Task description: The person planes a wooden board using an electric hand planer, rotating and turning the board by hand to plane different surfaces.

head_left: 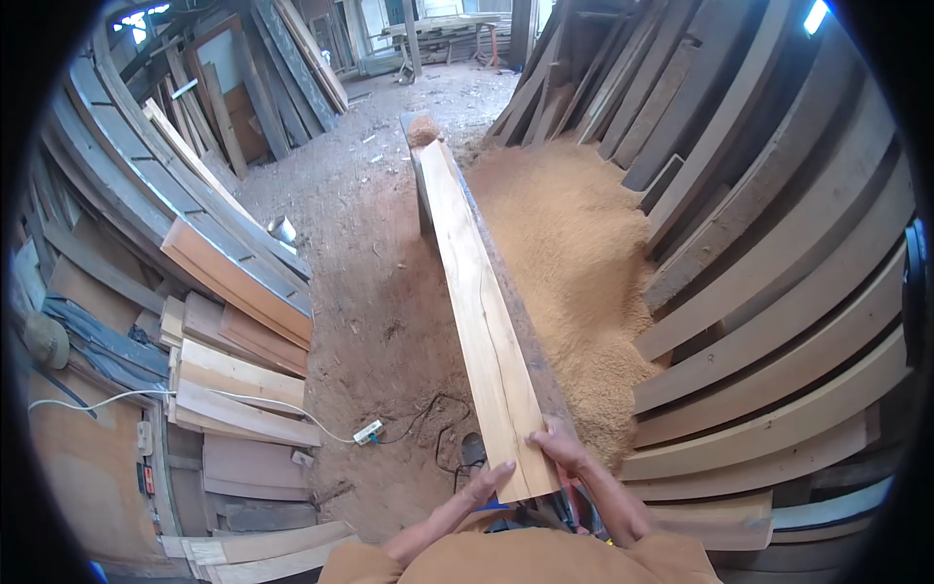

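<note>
A long pale wooden board (486, 331) with a dark crack along its length lies over a narrow dark bench (520, 331). My left hand (489, 482) grips the board's near left edge, with the thumb on top. At the near right edge, my right hand (558, 445) holds the same board, thumb on its upper face. The fingers under the board are hidden. Wood shavings (422, 129) sit at the bench's far end, beyond the board.
A heap of sawdust (574, 263) lies right of the bench. Planks (778, 243) lean along the right side, and stacked boards (243, 375) line the left. A white power strip (369, 432) with cables lies on the floor, left of the board.
</note>
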Demonstrator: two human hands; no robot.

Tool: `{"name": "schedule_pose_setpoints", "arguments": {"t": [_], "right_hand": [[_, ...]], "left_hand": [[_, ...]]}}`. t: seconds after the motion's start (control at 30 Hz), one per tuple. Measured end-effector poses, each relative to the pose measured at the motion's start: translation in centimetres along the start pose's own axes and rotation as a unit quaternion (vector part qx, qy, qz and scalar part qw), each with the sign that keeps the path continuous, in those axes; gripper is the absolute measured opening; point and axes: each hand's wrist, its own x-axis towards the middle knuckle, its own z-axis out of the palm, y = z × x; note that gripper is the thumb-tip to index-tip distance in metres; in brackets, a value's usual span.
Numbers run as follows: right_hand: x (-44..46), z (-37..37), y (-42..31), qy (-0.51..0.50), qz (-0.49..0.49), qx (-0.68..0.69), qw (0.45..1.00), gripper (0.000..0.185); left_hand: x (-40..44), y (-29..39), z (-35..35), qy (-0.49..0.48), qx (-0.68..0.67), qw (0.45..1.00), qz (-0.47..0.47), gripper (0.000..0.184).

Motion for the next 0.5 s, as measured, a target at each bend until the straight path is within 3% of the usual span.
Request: {"name": "schedule_pose_setpoints", "arguments": {"t": [0.07,0.2,0.4,0.5], "right_hand": [[0.7,-0.4,0.7,0.011,-0.013,0.046,0.999,0.046],[-4.1,-0.4,-9.3,-0.020,-0.032,0.264,0.964,0.053],[-8.6,-1.2,-18.2,-0.150,-0.328,0.381,0.851,0.081],[-9.8,-1.5,-21.9,-0.167,-0.414,0.317,0.837,0.098]], "left_hand": [[-0.9,4.6,4.1,-0.004,-0.104,0.994,-0.026,0.077],[-3.9,13.5,11.2,-0.118,-0.112,0.977,0.139,0.079],[-3.7,22.7,14.6,-0.203,-0.114,0.946,0.226,0.076],[-3.5,26.3,17.9,-0.239,-0.181,0.911,0.284,0.056]]}}
